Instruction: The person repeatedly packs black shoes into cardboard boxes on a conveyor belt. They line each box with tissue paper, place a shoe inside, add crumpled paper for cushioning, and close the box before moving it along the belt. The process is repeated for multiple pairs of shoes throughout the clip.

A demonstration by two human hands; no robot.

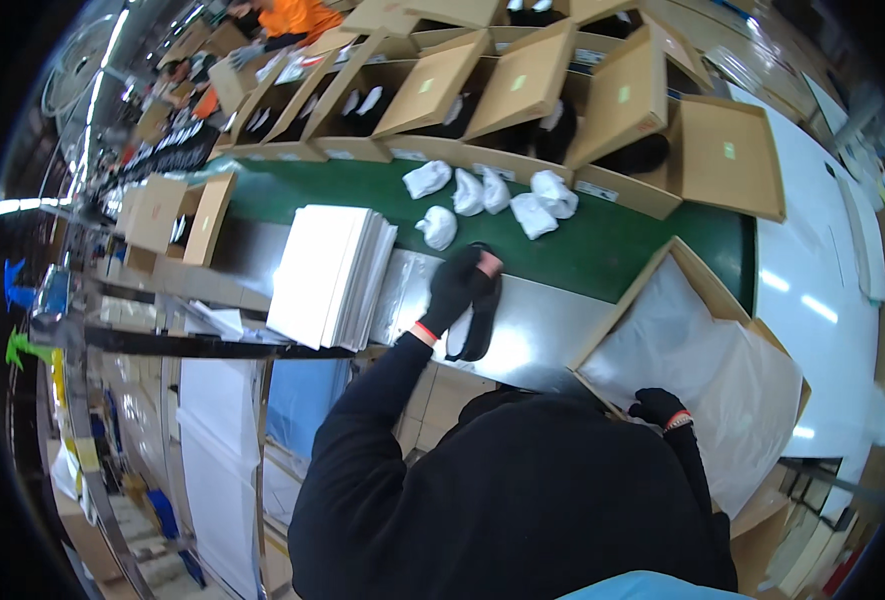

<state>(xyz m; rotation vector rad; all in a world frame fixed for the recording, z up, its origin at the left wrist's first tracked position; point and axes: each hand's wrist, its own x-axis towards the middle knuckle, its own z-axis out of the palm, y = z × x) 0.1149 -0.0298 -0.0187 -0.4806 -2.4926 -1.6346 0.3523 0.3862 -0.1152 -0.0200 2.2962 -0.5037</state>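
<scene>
A black slip-on style shoe with a pale insole lies on the metal edge of the workbench. My left hand, in a black glove with bare fingertips, closes over its upper part. Beside a large carton lined with a clear plastic bag is my gloved right hand. Its fingers are curled at the carton's near edge; what they grip, if anything, is hidden. Several crumpled white paper wads lie on the green belt beyond the shoe.
Left of the shoe stands a stack of white paper sheets. Open shoe boxes with black shoes line the far side of the green belt. A white table stands at right. A person in orange works far back.
</scene>
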